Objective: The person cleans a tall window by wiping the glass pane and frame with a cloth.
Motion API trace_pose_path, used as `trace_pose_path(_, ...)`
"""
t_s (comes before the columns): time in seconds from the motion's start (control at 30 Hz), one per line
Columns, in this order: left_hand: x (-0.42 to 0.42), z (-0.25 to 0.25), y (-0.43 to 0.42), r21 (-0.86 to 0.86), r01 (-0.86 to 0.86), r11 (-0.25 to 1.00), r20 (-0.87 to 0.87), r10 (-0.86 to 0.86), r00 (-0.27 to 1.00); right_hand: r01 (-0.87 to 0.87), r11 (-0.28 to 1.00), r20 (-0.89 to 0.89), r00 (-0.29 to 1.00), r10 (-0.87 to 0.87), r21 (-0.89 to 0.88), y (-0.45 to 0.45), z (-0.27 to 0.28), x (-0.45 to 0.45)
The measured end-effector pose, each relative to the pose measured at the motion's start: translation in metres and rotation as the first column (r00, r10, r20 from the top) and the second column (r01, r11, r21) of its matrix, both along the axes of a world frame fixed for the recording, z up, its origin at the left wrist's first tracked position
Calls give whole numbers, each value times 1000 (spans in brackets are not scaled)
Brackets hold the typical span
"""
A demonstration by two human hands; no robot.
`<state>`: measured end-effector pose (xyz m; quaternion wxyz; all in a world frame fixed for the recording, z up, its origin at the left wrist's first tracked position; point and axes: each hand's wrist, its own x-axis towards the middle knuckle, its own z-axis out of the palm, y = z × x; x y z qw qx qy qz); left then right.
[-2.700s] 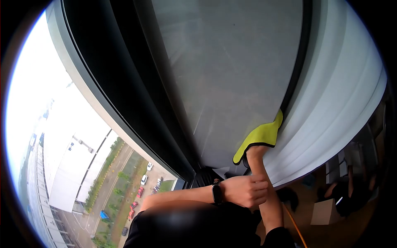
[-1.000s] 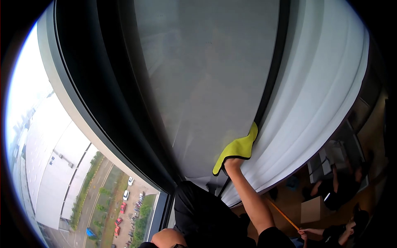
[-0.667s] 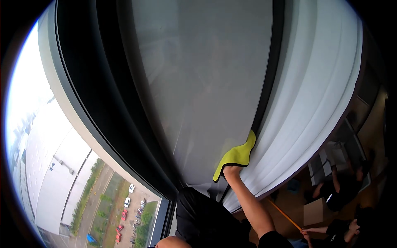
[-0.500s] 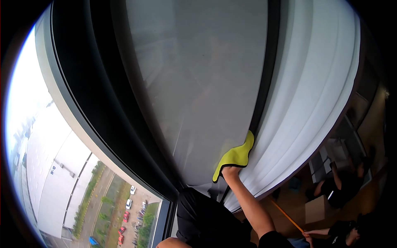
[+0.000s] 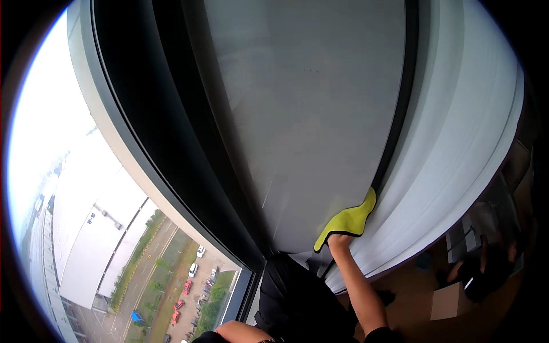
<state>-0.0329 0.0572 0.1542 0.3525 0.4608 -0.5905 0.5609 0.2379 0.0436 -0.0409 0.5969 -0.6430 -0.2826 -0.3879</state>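
With the left hand gone from view, only the right hand (image 5: 341, 240), its grip impossible to tell under the yellow cloth (image 5: 350, 220), tends the grey panel's (image 5: 309, 120) five o'clock edge.

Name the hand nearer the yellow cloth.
Right. The right hand is at the cloth, largely covered by it; the left hand is out of view, left forearm at the bottom edge, away from the cloth.

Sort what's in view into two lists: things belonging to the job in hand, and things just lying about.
In the job: yellow-green cloth; right hand, partly covered by it; grey panel behind the cloth.

Apparently just around: white curtain; cardboard box; red cars outside.
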Motion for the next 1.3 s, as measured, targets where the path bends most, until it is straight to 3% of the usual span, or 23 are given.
trace_pose_path(0.1, -10, -12, 35, -82, -476, 876, -127, 464, 876, -138, 979, -73, 986, 150, 151, 0, 0, -8)
trace_pose_path(0.13, -17, -17, 51, -142, -755, 641, -267, 709, 652, -190, 956, -130, 966, 222, 224, -1, 3, -11)
trace_pose_path(0.17, -28, -22, 70, -154, -935, 319, -409, 841, 354, -269, 926, -91, 949, 302, 265, -4, 8, -13)
trace_pose_path(0.2, -63, -27, 102, 192, -979, 68, -405, 914, -16, -295, 906, -104, 935, 339, 305, -4, 17, -16)
trace_pose_path(0.23, -81, -24, 124, 289, -943, -166, -367, 890, -269, -316, 897, -99, 927, 361, 310, 0, 30, -23)
trace_pose_path(0.3, -106, -17, 152, 321, -793, -517, -324, 727, -605, -172, 982, -171, 968, 182, 72, 14, 61, -36)
trace_pose_path(0.4, -129, -15, 187, 289, -630, -720, -286, 564, -775, 72, 952, -188, 973, -133, -299, 38, 122, -63)
trace_pose_path(0.47, -132, -27, 201, 332, -442, -833, -211, 392, -896, -15, 942, -23, 1000, 8, -336, 63, 164, -86)
trace_pose_path(0.5, -127, -29, 203, 321, -407, -855, -169, 371, -913, -62, 931, 53, 995, 87, -360, 76, 185, -97)
trace_pose_path(0.53, -123, -31, 206, 313, -370, -875, -127, 347, -929, -313, 938, -43, 950, 310, -151, 107, 178, -108)
trace_pose_path(0.57, -121, -36, 212, 294, -365, -883, -96, 353, -931, -523, 849, -88, 844, 529, 79, 139, 166, -115)
trace_pose_path(0.63, -117, -42, 217, 290, -340, -895, -33, 345, -938, -644, 734, -65, 740, 669, 216, 186, 140, -118)
trace_pose_path(0.7, -112, -48, 221, 272, -340, -900, 18, 359, -933, -578, 815, 0, 816, 578, 40, 214, 107, -111)
trace_pose_path(0.8, -106, -61, 225, 282, -350, -893, 13, 369, -930, -578, 812, 20, 816, 578, 83, 202, 66, -116)
trace_pose_path(0.93, -99, -79, 233, 283, -362, -888, 17, 382, -924, -617, 787, -96, 784, 613, -8, 188, 16, -114)
trace_pose_path(1.0, -94, -86, 235, 278, -383, -881, -6, 397, -918, -437, 876, 141, 873, 467, -203, 187, 9, -105)
trace_pose_path(1.1, -91, -91, 236, 290, -397, -871, -8, 413, -911, -532, 832, 117, 826, 551, -160, 182, 53, -103)
trace_pose_path(1.13, -89, -90, 235, 294, -390, -873, -4, 407, -913, -463, 874, 155, 862, 483, -149, 183, 72, -104)
trace_pose_path(1.17, -88, -89, 235, 293, -393, -872, -3, 410, -912, -636, 772, 8, 772, 636, 5, 185, 77, -109)
trace_pose_path(1.23, -88, -87, 234, 298, -409, -863, -14, 424, -905, -752, 631, -102, 625, 774, 190, 186, 81, -111)
trace_pose_path(1.3, -87, -84, 234, 303, -423, -854, -14, 440, -898, -704, 708, -178, 691, 700, 51, 182, 67, -109)
